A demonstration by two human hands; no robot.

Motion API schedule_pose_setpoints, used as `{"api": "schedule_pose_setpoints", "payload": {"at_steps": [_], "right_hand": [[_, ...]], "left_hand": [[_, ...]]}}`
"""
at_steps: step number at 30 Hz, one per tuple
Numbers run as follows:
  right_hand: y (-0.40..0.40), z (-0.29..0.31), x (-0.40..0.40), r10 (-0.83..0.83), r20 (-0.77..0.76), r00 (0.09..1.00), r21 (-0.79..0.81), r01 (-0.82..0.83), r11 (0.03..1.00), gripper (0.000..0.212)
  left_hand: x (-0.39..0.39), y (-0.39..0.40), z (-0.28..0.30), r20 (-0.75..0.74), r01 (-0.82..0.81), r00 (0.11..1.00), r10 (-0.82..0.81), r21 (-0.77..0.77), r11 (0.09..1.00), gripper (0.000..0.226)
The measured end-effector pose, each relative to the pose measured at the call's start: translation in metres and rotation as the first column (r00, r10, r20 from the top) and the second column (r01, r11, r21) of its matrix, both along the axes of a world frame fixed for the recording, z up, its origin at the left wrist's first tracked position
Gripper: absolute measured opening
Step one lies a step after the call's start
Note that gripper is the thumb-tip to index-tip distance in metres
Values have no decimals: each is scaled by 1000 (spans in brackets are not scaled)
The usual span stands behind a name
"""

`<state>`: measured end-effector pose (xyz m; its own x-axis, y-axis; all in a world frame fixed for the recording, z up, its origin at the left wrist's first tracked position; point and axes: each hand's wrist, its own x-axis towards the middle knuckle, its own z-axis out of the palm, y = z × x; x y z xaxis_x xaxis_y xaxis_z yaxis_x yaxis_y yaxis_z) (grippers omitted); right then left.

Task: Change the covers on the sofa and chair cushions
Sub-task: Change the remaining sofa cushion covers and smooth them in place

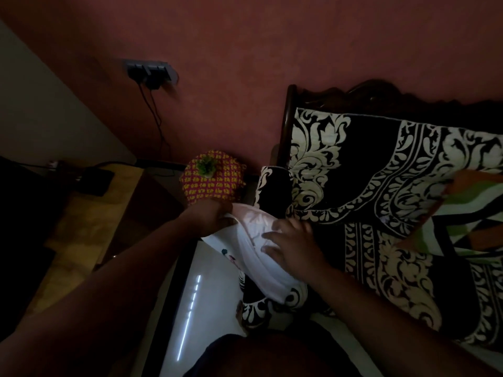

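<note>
A white cover with small printed motifs lies over the sofa's armrest, which is wrapped in black-and-cream floral fabric. My left hand grips the cover's far edge, fingers curled round the cloth. My right hand lies on top of the cover with fingers spread, pressing it down. The sofa seat and back wear the same black-and-cream covering. The room is dim.
A striped cushion in orange, green and black leans at the right on the sofa. A small round table with a yellow-and-pink cloth and a little plant stands beside the armrest. A wooden cabinet is at the left; a switchboard with cables is on the wall.
</note>
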<state>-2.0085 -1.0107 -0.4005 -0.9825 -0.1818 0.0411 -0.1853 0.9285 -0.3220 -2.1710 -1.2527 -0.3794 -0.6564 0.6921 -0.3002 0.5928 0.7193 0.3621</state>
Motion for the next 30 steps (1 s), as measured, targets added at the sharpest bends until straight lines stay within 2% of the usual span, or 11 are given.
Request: {"api": "schedule_pose_setpoints", "payload": {"at_steps": [2,5,7,11,13,16,18,21,24,26,30], "right_hand": [[-12,-3,23,-104,25,994,88,101,991,38],[-18,-18,42,-110,33,993,152,103,983,33],[-16,-24,46,-158,60,986,117,150,982,43],[2,-23,43,-166,85,983,88,158,983,52],[12,-18,37,-193,142,971,90,182,979,59],[26,-18,31,-211,185,960,-39,222,974,57],[34,-21,30,-176,269,947,-141,220,965,60],[39,-28,38,-118,326,938,-110,161,981,71],[45,-38,42,-49,414,909,-192,140,971,78],[52,-40,42,-35,444,895,-226,150,963,75],[63,-35,34,-14,537,843,-165,121,979,71]], "left_hand": [[3,8,1,-55,19,998,-24,-94,995,43],[9,31,2,-148,46,985,-86,-255,966,46],[12,43,-1,-148,17,988,-51,-224,974,44],[18,66,-2,53,-13,998,20,-128,992,41],[21,76,-2,86,-20,996,30,-119,993,40],[21,85,1,63,-72,995,81,-138,988,50],[18,85,3,40,-119,991,128,-189,975,51],[20,80,3,17,-139,989,147,-239,961,52],[24,80,-2,-25,-128,992,126,-283,950,49],[26,81,-5,-52,-128,992,117,-310,942,49],[25,78,-11,-93,-162,986,139,-338,927,48]]}}
